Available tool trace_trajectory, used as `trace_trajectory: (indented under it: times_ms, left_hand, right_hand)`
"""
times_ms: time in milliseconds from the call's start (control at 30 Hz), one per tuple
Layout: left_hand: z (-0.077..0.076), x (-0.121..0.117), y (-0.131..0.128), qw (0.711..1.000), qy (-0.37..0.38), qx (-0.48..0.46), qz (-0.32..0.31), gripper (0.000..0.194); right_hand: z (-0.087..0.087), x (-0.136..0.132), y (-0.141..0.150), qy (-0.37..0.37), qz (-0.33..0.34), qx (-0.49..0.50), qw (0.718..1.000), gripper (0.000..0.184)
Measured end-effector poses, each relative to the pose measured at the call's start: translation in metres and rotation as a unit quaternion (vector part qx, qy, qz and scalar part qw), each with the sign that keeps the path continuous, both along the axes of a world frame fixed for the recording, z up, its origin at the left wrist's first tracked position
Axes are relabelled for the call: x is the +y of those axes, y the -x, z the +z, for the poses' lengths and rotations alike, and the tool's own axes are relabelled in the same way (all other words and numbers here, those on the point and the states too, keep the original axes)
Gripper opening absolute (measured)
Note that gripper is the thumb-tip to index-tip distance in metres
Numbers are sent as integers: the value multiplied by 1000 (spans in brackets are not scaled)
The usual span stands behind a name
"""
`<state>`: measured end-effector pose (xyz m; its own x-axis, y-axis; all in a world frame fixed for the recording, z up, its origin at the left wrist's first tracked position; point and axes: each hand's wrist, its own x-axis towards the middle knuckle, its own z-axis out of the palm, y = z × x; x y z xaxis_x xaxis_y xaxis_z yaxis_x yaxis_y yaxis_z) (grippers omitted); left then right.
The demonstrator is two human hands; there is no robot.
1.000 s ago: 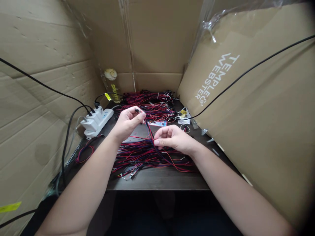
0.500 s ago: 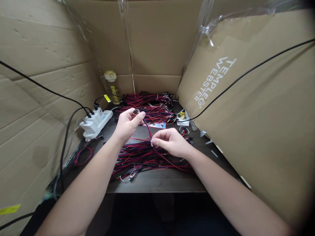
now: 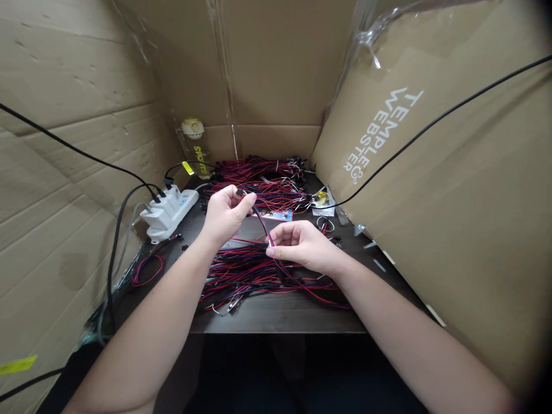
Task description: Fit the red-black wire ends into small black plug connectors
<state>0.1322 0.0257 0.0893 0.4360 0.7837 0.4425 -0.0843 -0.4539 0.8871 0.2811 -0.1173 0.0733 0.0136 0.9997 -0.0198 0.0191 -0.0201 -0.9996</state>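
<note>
Between my hands runs a wire harness of red, blue and black strands. My left hand pinches its upper end, where a small black connector shows by the fingertips. Lower down, my right hand has thumb and fingers closed around the same harness, beside a small white piece on it. From there the strands trail to the right, over a pile of red and dark wires on the dark table.
More bundled wires lie at the back. A white power strip with black plugs stands at left, near a coiled wire. Cardboard walls enclose the table. A black cable crosses at right; a bottle stands behind.
The right fingers have shifted slightly along the harness and look a little less tightly pinched. My left hand keeps its hold on the connector end. The view has moved slightly.
</note>
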Motion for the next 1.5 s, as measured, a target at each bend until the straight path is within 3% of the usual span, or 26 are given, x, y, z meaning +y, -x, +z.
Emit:
trace_trajectory:
  times_ms: [200, 400, 600, 767, 933, 1167, 1400, 1500]
  left_hand:
    - [1, 3, 4, 999, -10, 12, 47, 28]
    - [-1, 8, 4, 998, 18, 30, 56, 29]
    - [-1, 11, 5, 978, 195, -49, -48, 22]
    - [6, 6, 6, 959, 240, -89, -125, 19]
    - [9, 4, 7, 939, 274, -100, -184, 35]
    - [5, 7, 6, 944, 266, -85, -176, 39]
    - [-1, 11, 5, 942, 278, -90, -165, 39]
    - [-2, 12, 4, 942, 284, -86, -158, 39]
  right_hand:
    - [2, -4, -2, -42, -18, 0, 999, 51]
    - [-2, -4, 0, -160, -73, -159, 972, 26]
    - [-1, -4, 0, -206, -139, -243, 937, 26]
    - [1, -2, -1, -197, -162, -252, 933, 26]
    - [-2, 0, -3, -216, -149, -274, 925, 23]
    - [-7, -2, -6, -238, -126, -298, 916, 18]
    - [-2, -6, -6, -219, -87, -261, 936, 48]
    - [-2, -7, -6, -231, -79, -281, 928, 43]
